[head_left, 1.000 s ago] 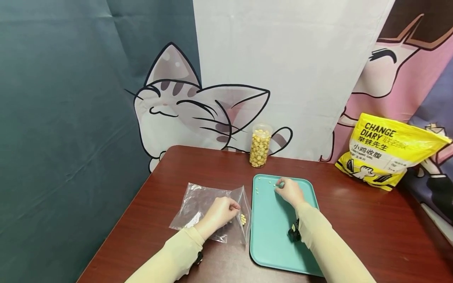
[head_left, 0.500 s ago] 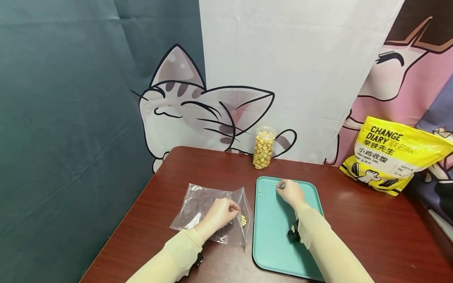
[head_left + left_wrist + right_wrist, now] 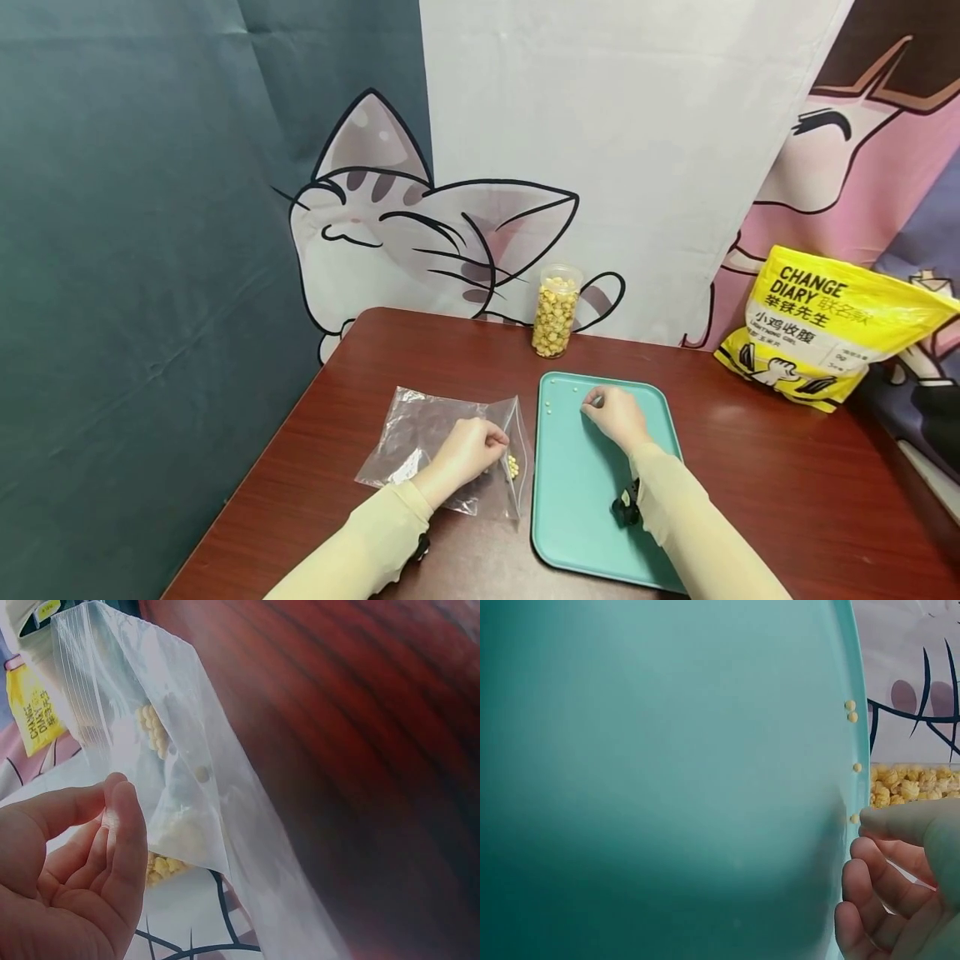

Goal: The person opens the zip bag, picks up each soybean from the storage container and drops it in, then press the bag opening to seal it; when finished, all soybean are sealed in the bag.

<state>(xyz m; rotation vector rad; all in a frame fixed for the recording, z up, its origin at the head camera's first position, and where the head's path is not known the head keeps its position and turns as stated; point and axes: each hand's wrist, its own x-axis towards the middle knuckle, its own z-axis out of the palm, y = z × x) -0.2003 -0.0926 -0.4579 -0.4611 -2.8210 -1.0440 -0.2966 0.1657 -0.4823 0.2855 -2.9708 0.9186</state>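
My left hand (image 3: 468,450) pinches the open edge of a clear zip bag (image 3: 420,433) lying on the brown table. The left wrist view shows the thumb and finger of this left hand (image 3: 75,862) on the bag's film (image 3: 187,750). A small cluster of yellow pellets (image 3: 513,466) sits inside near the mouth. My right hand (image 3: 611,412) rests on the teal tray (image 3: 577,500) with its fingers curled and its tips pinching at a yellow pellet (image 3: 853,818). A few more loose pellets (image 3: 850,711) lie along the tray's far-left rim.
A clear jar of yellow puffed pieces (image 3: 555,310) stands at the table's back edge behind the tray. A large yellow pouch (image 3: 821,325) leans at the back right. A small black object (image 3: 624,510) sits by my right forearm. Printed cloth hangs behind the table (image 3: 787,483).
Both hands stay almost where they were. My right hand has drawn slightly towards me on the tray. The head camera shifted a little.
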